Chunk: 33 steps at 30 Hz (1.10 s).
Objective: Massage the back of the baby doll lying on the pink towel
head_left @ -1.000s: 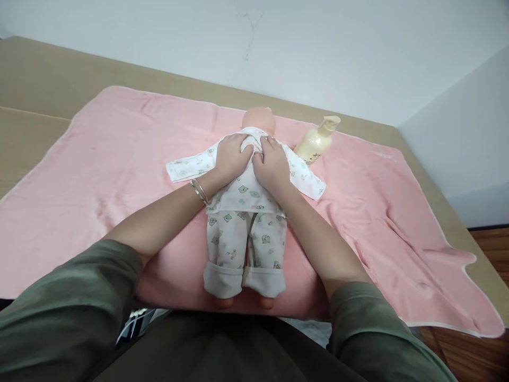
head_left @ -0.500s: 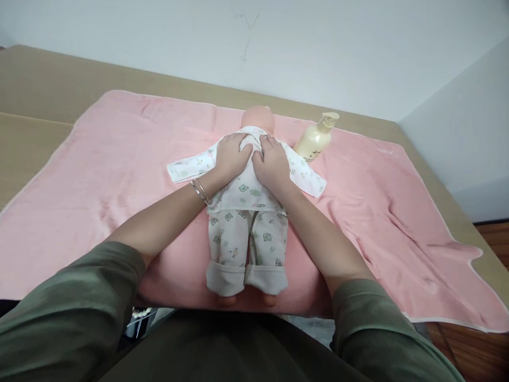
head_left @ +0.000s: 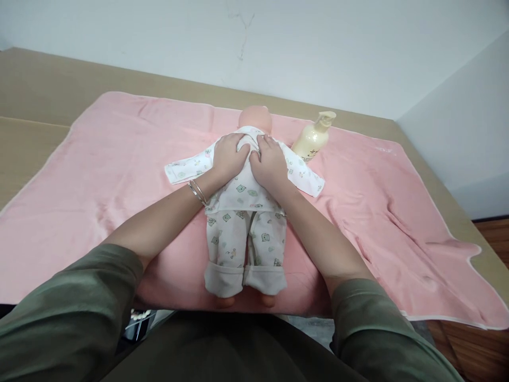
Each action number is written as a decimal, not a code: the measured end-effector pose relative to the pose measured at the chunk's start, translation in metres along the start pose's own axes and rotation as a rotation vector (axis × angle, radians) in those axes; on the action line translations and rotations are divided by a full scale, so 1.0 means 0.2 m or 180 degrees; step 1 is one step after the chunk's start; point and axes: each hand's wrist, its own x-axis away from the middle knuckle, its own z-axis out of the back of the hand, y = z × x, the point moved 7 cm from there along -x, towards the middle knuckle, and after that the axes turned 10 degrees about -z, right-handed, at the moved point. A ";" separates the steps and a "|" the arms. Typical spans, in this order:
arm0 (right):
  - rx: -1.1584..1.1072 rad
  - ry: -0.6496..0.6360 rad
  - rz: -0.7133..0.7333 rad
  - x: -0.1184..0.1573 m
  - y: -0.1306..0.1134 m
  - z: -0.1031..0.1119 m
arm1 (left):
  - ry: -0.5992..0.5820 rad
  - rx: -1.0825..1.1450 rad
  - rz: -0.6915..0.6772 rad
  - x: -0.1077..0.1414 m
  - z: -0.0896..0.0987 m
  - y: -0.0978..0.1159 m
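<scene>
A baby doll [head_left: 246, 199] in a white printed top and trousers lies face down, its bald head pointing away from me and its feet towards me. On the left side of its upper back rests my left hand [head_left: 229, 155], laid flat with the thumb out. My right hand [head_left: 270, 162] lies the same way on the right side, the two thumbs close together near the spine. Neither hand grips anything. The doll's sleeves spread out to both sides, and its trouser cuffs are turned up. Its face is hidden.
A pink blanket [head_left: 131, 154] covers much of the wooden table [head_left: 43, 79] under the doll. A cream pump bottle [head_left: 312, 139] stands by the doll's right-hand sleeve. Behind the table rises a white wall [head_left: 318, 53].
Both hands stay on the doll's upper back, in nearly the same pose. The whole view has shifted very slightly; the doll and bottle keep their places.
</scene>
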 end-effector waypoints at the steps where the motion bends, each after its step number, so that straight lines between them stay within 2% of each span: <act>1: 0.0001 -0.0010 -0.0006 0.00 0.00 0.00 | 0.0010 0.0006 0.0004 0.00 0.00 0.00; 11: -0.0127 0.0048 -0.0004 0.00 0.00 -0.01 | 0.0015 0.0203 0.0024 0.00 0.00 -0.01; 17: 0.0187 0.0835 0.0119 0.11 -0.08 0.13 | 0.0168 0.0368 0.0041 0.00 0.00 -0.04; 19: 0.0275 0.0616 0.0143 0.10 -0.09 0.11 | 0.0198 0.0396 0.0076 0.00 -0.01 -0.05; 22: 0.0286 -0.0119 0.0033 0.07 -0.06 0.02 | 0.0268 0.0421 0.0128 0.01 0.00 -0.06; 23: 0.0300 -0.0153 0.0026 0.06 -0.05 0.01 | 0.0298 0.0425 0.0133 0.01 0.00 -0.07; 26: 0.0459 0.0308 0.0111 0.06 -0.06 0.05 | 0.0376 0.0484 0.0125 0.01 0.01 -0.07; 27: 0.0506 0.0320 0.0149 0.06 -0.07 0.05 | 0.0402 0.0523 0.0121 0.02 0.01 -0.07; 31: 0.0484 -0.0212 0.0227 0.07 -0.08 0.00 | 0.0538 0.0677 0.0060 0.03 0.01 -0.07; 33: 0.0426 0.0042 0.0215 0.09 -0.08 0.04 | 0.0633 0.0723 0.0044 0.03 0.01 -0.08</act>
